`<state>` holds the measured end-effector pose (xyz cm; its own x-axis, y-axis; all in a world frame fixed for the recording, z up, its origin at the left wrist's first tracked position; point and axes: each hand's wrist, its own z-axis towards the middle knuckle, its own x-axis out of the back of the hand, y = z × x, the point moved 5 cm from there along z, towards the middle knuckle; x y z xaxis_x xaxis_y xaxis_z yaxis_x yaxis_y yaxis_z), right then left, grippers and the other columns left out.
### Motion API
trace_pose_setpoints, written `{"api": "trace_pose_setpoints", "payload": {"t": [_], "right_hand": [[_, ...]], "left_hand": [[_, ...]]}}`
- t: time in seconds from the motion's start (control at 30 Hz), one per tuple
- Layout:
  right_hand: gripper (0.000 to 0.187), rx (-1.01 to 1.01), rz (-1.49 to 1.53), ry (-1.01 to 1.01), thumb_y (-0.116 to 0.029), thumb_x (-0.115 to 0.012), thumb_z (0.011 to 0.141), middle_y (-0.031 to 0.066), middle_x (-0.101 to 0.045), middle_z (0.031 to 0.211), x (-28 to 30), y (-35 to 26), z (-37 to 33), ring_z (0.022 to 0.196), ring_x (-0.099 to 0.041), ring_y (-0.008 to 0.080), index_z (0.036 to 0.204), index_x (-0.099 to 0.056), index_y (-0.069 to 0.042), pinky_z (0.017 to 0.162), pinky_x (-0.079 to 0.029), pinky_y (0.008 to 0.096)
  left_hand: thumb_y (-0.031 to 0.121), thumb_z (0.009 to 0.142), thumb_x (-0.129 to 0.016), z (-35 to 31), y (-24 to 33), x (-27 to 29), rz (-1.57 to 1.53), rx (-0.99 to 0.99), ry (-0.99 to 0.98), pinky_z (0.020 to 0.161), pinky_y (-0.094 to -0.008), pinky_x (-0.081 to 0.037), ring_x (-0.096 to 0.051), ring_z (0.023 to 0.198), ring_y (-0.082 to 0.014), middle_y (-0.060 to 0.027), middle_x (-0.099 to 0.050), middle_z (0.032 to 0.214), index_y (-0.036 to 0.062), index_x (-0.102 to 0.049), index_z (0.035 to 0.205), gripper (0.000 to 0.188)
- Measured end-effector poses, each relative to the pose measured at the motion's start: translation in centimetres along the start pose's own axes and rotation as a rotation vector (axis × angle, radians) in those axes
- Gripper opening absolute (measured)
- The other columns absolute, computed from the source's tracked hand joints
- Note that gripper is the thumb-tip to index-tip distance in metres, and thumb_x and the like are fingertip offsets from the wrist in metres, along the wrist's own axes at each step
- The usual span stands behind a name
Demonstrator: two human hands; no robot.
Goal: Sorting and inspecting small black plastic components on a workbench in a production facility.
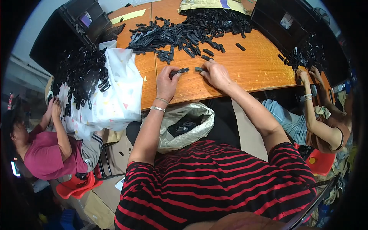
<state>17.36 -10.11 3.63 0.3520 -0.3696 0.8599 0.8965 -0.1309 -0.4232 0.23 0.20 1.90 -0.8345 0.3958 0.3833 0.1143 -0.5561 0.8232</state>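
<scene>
Above the near part of the wooden table (191, 90), my left hand (166, 85) is closed around a short black plastic clip-like piece (180, 71), its end pointing right. Facing it across a small gap, my right hand (217, 75) pinches another dark, narrow plastic piece (199, 69). The two pieces are apart. Just beyond my hands spreads a large heap of similar black pieces (172, 36), with a few lying loose at its near edge. What joins or closes these pieces is too small to make out.
On my lap stands an open whitish woven sack (209, 115) with dark pieces inside. A person at the left handles black pieces piled on a white patterned sheet (124, 76). Another person works at the right beside a second pile (306, 53). Black crates (63, 34) stand at the table's sides.
</scene>
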Motion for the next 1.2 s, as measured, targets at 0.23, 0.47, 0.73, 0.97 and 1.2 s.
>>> {"api": "trace_pose_setpoints", "payload": {"t": [0.23, 0.47, 0.73, 0.97, 1.2], "right_hand": [[0.021, 0.228, 0.233, 0.166, -0.012, -0.070, 0.077, 0.0116, -0.059, 0.083, 2.2, -6.0, -0.9, 0.070, -0.061, 0.0273, 0.096, -0.064, -0.004, 0.060, -0.049, 0.0359], [0.021, 0.301, 0.235, 0.182, -0.012, -0.071, 0.077, 0.0106, -0.060, 0.083, 2.6, -6.8, -1.0, 0.072, -0.062, 0.0284, 0.096, -0.066, -0.004, 0.062, -0.050, 0.0366], [0.021, 0.328, 0.142, 0.158, -0.010, -0.071, 0.075, 0.0104, -0.062, 0.086, 3.2, -7.6, -1.4, 0.072, -0.064, 0.0288, 0.095, -0.067, -0.004, 0.061, -0.052, 0.0358], [0.028, 0.252, 0.386, 0.092, -0.010, -0.078, 0.071, 0.0052, -0.062, 0.083, 3.5, -7.2, -0.7, 0.062, -0.060, 0.0156, 0.095, -0.065, -0.003, 0.056, -0.049, 0.0287], [0.036, -0.044, 0.689, -0.147, -0.012, -0.083, 0.067, 0.0042, -0.065, 0.077, 3.2, -6.5, -0.3, 0.066, -0.057, 0.0078, 0.092, -0.061, 0.000, 0.060, -0.048, 0.0256]], "left_hand": [[-0.005, 0.087, -0.058, -1.2, -0.2, -0.8, -0.492, 0.221, -0.103, 0.069, -0.0199, -0.051, -0.060, 0.083, -0.0084, -0.0043, -0.061, 0.093, -0.0020, -0.055, 0.102, 0.016], [-0.006, 0.087, -0.056, -1.5, 2.2, -0.3, -0.628, 0.249, -0.144, 0.077, -0.0237, -0.054, -0.061, 0.086, -0.0110, -0.0065, -0.060, 0.098, -0.0025, -0.052, 0.106, 0.020], [-0.003, 0.085, -0.062, -2.2, 5.0, 0.5, -0.713, 0.232, -0.192, 0.078, -0.0211, -0.050, -0.060, 0.090, -0.0104, -0.0077, -0.059, 0.102, -0.0023, -0.046, 0.117, 0.036], [-0.001, 0.085, -0.061, -2.4, 6.3, 1.0, -0.556, 0.183, -0.092, 0.078, -0.0229, -0.050, -0.060, 0.089, -0.0108, -0.0075, -0.060, 0.101, -0.0029, -0.050, 0.114, 0.031], [-0.002, 0.083, -0.061, -2.4, 8.6, 2.0, -0.356, -0.051, -0.090, 0.078, -0.0258, -0.050, -0.062, 0.087, -0.0137, -0.0077, -0.062, 0.097, -0.0011, -0.056, 0.109, 0.026]]}}
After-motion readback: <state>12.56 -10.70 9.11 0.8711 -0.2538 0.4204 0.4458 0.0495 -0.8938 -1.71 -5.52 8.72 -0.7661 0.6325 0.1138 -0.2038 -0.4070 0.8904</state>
